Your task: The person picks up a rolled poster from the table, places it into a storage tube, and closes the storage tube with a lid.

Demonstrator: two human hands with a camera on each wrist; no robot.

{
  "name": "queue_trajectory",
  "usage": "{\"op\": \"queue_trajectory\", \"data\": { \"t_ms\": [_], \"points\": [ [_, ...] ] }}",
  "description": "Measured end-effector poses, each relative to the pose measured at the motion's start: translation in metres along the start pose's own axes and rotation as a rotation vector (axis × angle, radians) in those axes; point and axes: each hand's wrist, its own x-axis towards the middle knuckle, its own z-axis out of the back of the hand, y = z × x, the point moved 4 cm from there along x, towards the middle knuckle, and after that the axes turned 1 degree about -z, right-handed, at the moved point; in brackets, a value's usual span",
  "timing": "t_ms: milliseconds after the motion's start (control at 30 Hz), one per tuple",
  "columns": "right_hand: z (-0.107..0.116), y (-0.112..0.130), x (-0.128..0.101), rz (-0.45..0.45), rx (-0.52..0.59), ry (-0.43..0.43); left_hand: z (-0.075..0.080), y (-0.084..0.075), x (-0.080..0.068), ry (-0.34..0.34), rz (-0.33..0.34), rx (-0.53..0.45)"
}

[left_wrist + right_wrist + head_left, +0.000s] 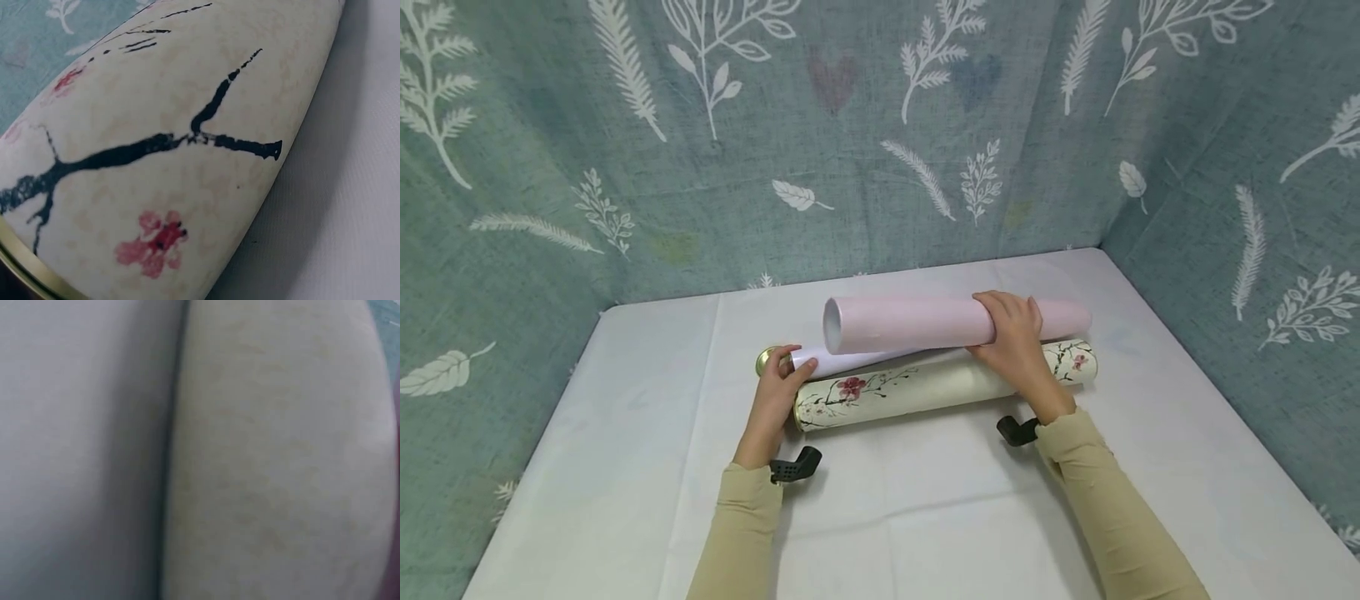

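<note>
Pink paper roll [925, 323] is off the table [625, 467], lying across the floral tube [940, 385] near the far edge, my right hand [1017, 337] curled over it. My left hand [778, 392] grips the tube's gold-rimmed end by a slimmer white roll [850, 360]. Nothing is inside yet, I judge. Wrist views show only close, blurred tube surface [187, 156]; my fingertips are hidden.

left hand [772, 398]: palm down, fingers curled round the end of something, thumb tip forward
right hand [1018, 337]: draped over the top, fingers wrapped down the far side
arms: both reach forward in tan sleeves, forearms angled inward
wrists: black camera mount behind each set of fingers
</note>
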Motion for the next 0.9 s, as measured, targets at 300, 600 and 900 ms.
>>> {"op": "queue_trajectory", "data": {
  "t_ms": [300, 600, 900],
  "points": [
    [-0.008, 0.002, -0.009, 0.032, -0.018, -0.024, 0.001, -0.001, 0.000, -0.004, -0.017, 0.019],
    [-0.014, -0.001, -0.011, 0.005, -0.042, -0.039, 0.002, -0.002, 0.000, 0.000, -0.020, 0.034],
    [-0.018, -0.004, -0.006, -0.004, -0.079, -0.058, 0.009, -0.008, -0.009, -0.024, -0.033, -0.072]
  ]
}}
